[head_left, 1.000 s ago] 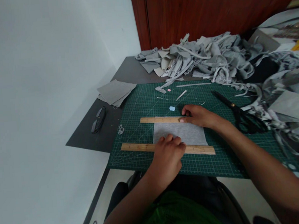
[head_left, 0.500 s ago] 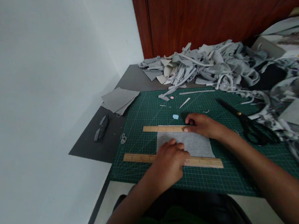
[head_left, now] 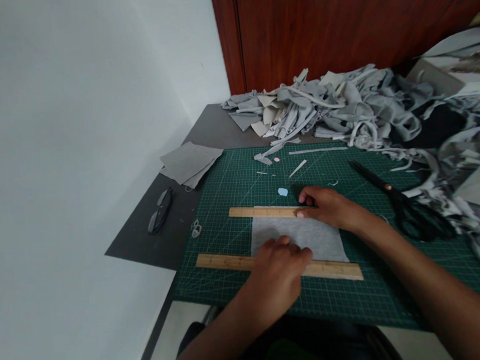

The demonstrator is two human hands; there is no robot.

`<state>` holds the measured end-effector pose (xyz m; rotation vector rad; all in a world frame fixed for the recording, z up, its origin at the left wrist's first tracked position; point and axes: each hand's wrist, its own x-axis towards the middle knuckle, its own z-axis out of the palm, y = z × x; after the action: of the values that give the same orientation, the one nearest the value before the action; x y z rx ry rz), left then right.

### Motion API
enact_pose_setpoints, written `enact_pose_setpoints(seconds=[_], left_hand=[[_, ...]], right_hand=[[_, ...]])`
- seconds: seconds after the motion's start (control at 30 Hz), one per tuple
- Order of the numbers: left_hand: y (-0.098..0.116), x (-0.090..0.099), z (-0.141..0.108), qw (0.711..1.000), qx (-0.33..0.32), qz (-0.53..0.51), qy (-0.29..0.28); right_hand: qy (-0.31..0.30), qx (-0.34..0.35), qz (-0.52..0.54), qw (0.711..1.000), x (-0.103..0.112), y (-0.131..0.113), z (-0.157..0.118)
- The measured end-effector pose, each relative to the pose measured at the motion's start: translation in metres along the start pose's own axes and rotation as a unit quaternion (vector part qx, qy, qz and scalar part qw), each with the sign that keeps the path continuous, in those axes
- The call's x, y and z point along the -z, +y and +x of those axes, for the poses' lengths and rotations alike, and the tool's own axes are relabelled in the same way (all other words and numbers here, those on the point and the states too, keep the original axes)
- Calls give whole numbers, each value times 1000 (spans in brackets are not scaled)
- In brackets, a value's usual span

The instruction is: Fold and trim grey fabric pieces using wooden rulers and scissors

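A piece of grey fabric lies flat on the green cutting mat. Across its near edge runs a longer wooden ruler, and a second, shorter-looking wooden ruler lies along its far edge. My left hand is closed on the near ruler at about its middle, its curled fingers reaching over onto the fabric. At the right end of the far ruler, my right hand grips with thumb and bent fingers, hiding that end.
Large black scissors rest to the right of my right hand. Heaped grey fabric scraps line the back and right. Stacked grey pieces and eyeglasses sit at left, beside a white wall. Small cut bits, including a blue one, dot the mat.
The view has tilted slightly, so the table scene sits a little lower. Both hands stay on their rulers; the left hand's fingers have shifted slightly rightward.
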<state>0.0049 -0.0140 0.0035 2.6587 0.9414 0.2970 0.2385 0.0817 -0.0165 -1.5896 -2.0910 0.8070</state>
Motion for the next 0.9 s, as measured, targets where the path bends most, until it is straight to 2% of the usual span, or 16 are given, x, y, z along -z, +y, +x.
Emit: enact_pose_setpoints(seconds=[0.1,0.23,0.43,0.6,0.7,0.8,0.9], left_hand=[[1,-4,1,1000,12,18,0],[2,2,7,998,46,37,-7],[-13,7,12,998,60,23,28],[-28,5,15,995,84,27,-36],[-33,6,17,994,92,21,-53],[-34,7,18,994,92,24,-56],[-34,7,18,993,94,30,-61]], right_hand=[[2,4,0,1000,0,0,-1],[7,9,6,1000,-1,1,-2],[3,-6,12,1000,1,0,-1],[0,-9,29,1000,2,-2,-1],[7,4,75,997,5,1,0],[77,4,145,987,12,12,5],[196,-49,239,950,21,28,13]])
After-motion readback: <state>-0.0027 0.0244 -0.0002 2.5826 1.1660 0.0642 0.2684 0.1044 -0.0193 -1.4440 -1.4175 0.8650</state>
